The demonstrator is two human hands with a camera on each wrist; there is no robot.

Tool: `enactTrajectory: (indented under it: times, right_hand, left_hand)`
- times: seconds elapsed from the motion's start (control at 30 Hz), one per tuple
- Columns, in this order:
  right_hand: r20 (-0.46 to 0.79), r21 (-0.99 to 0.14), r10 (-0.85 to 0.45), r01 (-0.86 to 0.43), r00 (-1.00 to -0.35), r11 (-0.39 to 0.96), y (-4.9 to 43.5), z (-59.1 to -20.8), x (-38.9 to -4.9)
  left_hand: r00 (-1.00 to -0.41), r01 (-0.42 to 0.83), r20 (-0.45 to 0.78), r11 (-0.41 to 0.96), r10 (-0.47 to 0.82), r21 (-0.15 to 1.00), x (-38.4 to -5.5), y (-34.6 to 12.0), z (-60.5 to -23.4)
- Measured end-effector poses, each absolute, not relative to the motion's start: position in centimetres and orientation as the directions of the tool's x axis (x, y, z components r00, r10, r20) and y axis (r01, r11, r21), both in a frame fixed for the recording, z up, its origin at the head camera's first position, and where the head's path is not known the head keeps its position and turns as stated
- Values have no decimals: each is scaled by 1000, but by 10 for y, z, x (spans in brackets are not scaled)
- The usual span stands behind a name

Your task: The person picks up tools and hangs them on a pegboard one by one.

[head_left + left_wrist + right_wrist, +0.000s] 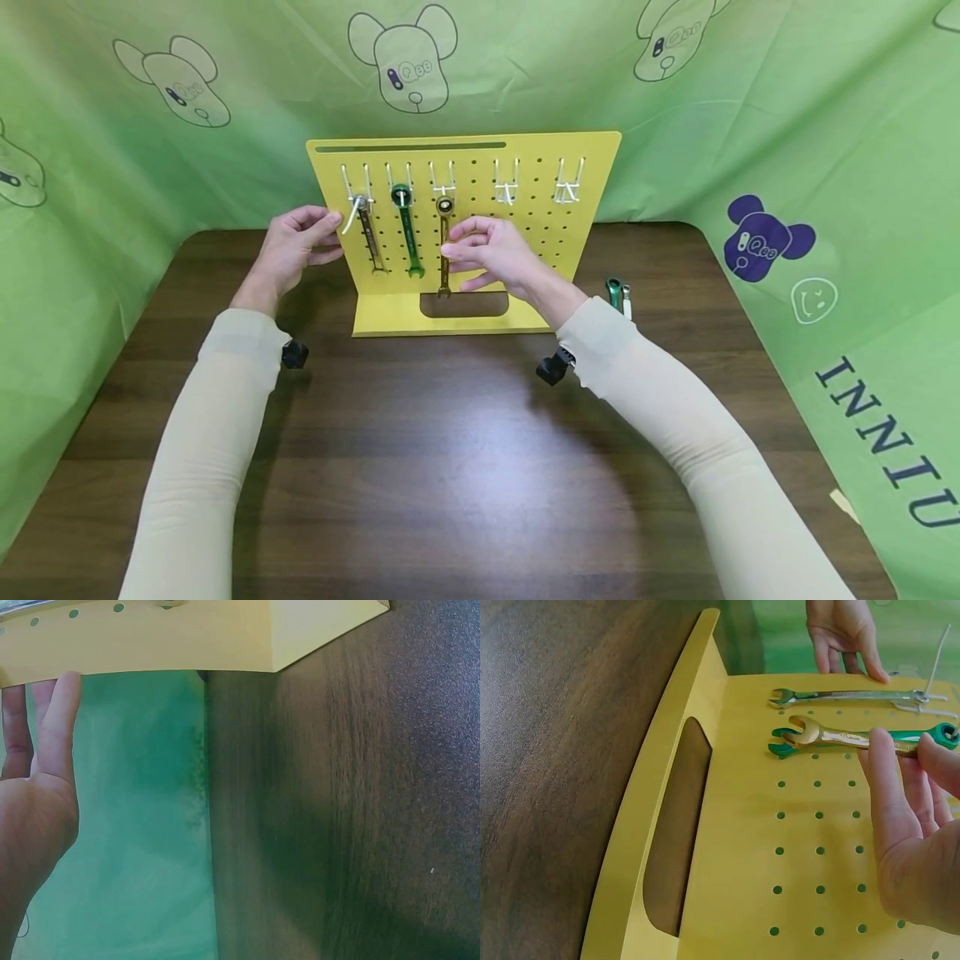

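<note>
A yellow pegboard (510, 242) stands upright at the table's back. At its left edge is my left hand (294, 239), fingers partly behind the board and thumb at its front. My right hand (498, 254) pinches a gold combination wrench (844, 737) between thumb and fingers. The wrench points down, its ring end at the third hook from the left; whether it sits on the hook I cannot tell. Left of it hang a green wrench (408, 236) and, leftmost, a silver wrench (370, 237). In the left wrist view, my left fingers (58, 735) reach the board's edge.
Two white hooks (506, 185) on the board's right side hold nothing. Right of the board, another green wrench (614, 292) and a small silver wrench (627, 300) lie on the dark wooden table (420, 467). Green printed cloth (525, 67) surrounds the table's back and sides.
</note>
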State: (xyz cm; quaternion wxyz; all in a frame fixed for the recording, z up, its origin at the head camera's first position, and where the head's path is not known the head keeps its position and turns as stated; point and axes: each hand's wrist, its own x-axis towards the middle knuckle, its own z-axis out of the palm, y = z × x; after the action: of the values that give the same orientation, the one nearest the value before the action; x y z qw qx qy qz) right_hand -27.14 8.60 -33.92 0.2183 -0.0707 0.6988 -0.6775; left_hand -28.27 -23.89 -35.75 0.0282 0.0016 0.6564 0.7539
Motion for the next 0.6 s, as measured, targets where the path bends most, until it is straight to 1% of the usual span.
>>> enactTrajectory:
  times: [0.4, 0.6]
  right_hand:
    - [-195, -981, -364, 188, -911, 56, 84, -341, -275]
    - [-212, -977, -353, 207, -911, 52, 82, -340, -278]
  left_hand:
    - [-999, -33, -28, -137, 38, 990, -283, -238, -359]
    - [-999, -33, -28, -142, 34, 989, -283, -238, -358]
